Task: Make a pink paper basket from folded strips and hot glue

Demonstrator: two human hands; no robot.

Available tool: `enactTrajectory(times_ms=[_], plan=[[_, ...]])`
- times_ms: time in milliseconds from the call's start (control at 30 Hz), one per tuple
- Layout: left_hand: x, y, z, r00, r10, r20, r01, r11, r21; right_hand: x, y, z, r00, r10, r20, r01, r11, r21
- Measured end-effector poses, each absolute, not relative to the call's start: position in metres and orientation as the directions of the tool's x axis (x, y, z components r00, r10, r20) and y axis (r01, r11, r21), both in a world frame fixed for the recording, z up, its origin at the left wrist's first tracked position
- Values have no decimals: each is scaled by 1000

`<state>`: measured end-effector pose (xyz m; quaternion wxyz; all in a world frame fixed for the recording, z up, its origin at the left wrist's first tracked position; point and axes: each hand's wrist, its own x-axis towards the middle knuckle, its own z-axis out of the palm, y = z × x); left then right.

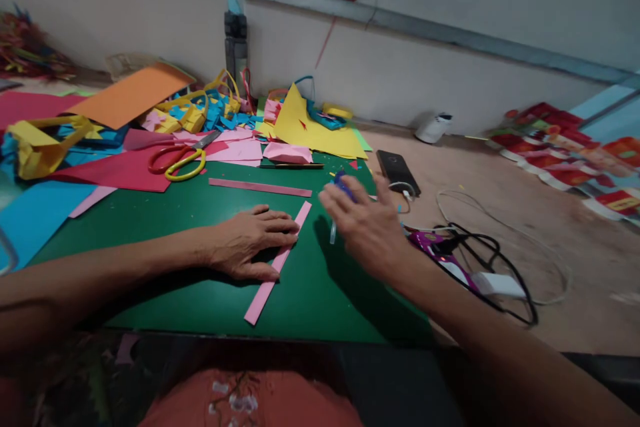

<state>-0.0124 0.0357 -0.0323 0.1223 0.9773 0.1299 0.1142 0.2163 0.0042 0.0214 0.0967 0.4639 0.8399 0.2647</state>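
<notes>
Desk: Where's yr L hand (253, 243)?

Me: Palm down over the green tabletop (320, 300), digits spread wide, fingertips and thumb on a pale pink strip (283, 255). Strip lies at a slant btwn my two hands, near end toward the table's front edge.

Desk: And yr R hand (370, 230)?

Me: Raised just R of the strip, blurred, shadow falling on the green. Fingers bent at a blue tool (344, 185), a clear stick (333, 232) showing below. Can't tell how tight my hold is, or if it's a hold at all.

Desk: Just beyond?

Me: A darker pink strip (260, 187) lying crosswise, R end near the pale one's far tip. Scissors w/ one red handle, one yellow (197, 146), rest on paper, upper L. Folded pink piece (287, 153) at ctr back, yellow sheet (320, 133) behind it.

Desk: R side?

Me: Black phone (399, 172) on the brown surface (500, 173), past my R hand. Purple power strip (433, 243) w/ black cord (533, 310) nearer my forearm.
</notes>
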Motion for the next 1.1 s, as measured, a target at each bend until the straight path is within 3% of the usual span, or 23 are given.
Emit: enactTrajectory(times_ms=[100,367,633,800,900,1100], plan=[[-12,35,-31,938,290,189,240,-939,248,205,1,4,-668,744,-19,678,619,396],[-19,24,-28,957,241,160,213,-961,174,203,5,-9,-659,752,-14,702,622,347],[-49,-11,-22,977,208,41,186,-934,307,202,2,-9,-661,750,-5,700,619,355],[-67,-53,-10,975,217,38,183,-896,405,204,2,-10,-658,753,2,706,616,349],[-74,-71,2,963,245,111,179,-892,416,203,3,-10,-657,754,-3,708,619,340],[-51,-46,-2,744,510,432,418,-859,295,198,0,-13,-645,762,56,724,587,363]])
